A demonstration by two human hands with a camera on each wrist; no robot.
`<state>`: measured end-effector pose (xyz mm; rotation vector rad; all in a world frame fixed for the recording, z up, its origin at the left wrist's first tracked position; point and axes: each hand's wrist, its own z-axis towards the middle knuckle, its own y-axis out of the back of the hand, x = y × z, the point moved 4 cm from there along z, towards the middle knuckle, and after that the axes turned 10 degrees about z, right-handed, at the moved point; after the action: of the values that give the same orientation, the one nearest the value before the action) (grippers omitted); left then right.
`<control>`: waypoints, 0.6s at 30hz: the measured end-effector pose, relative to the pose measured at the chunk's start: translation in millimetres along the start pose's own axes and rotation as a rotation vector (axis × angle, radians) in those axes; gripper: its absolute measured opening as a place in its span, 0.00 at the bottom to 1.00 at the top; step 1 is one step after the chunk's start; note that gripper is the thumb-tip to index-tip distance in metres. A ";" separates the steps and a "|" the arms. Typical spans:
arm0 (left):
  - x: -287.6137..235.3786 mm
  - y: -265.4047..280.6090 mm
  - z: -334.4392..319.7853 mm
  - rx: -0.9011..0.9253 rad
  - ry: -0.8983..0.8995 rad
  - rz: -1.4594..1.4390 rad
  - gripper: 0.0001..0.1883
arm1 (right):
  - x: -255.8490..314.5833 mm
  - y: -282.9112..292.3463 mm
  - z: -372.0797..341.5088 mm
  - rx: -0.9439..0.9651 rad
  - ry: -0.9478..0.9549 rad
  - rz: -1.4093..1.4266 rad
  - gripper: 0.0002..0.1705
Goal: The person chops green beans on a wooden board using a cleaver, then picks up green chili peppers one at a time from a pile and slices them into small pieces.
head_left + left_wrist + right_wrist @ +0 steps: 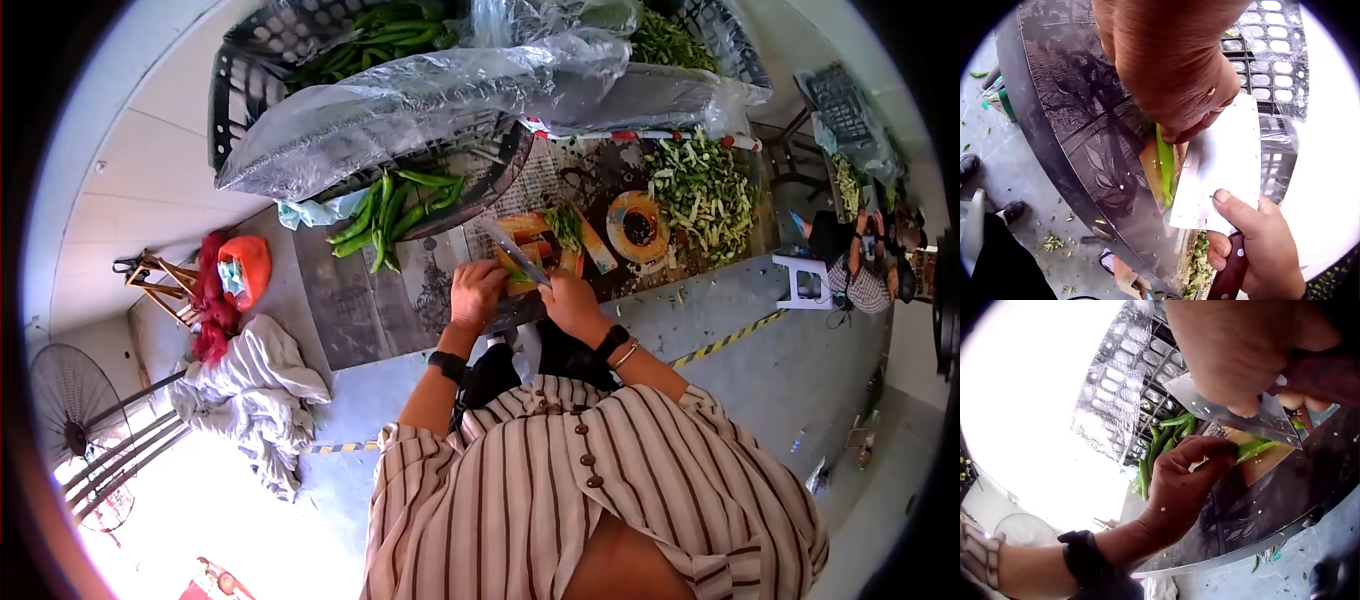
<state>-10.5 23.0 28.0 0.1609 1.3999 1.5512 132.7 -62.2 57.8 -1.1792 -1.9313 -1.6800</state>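
Observation:
My right hand (575,305) grips the dark red handle of a wide-bladed knife (517,254). The blade stands beside my left hand (477,296), which pinches a green pepper (1165,164) against an orange patterned surface (1260,466). In the right wrist view the blade lies over part of the pepper (1254,450). Whole green peppers (385,222) lie on the table left of my hands. A small heap of cut pieces (566,228) sits just beyond the blade, and a larger pile of chopped pepper (705,200) is at the right.
Behind the table (345,310) stands a black crate (240,100) lined with clear plastic (400,100), holding whole and chopped peppers. A round orange-patterned item (637,227) lies near the chopped pile. To the right are a white stool (800,282) and another person (860,265); a fan (75,420) stands left.

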 end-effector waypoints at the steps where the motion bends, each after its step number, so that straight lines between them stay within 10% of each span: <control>1: 0.6 -0.6 -0.6 -0.009 -0.012 -0.002 0.09 | 0.3 -0.9 0.0 -0.005 0.027 -0.002 0.11; 18: 1.9 -5.2 -7.5 -0.043 -0.008 -0.043 0.08 | 3.6 -24.1 23.3 0.045 0.049 -0.073 0.11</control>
<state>-13.5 18.4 20.5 0.1096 1.3546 1.5422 118.7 -38.4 38.4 -1.0532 -1.9941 -1.6765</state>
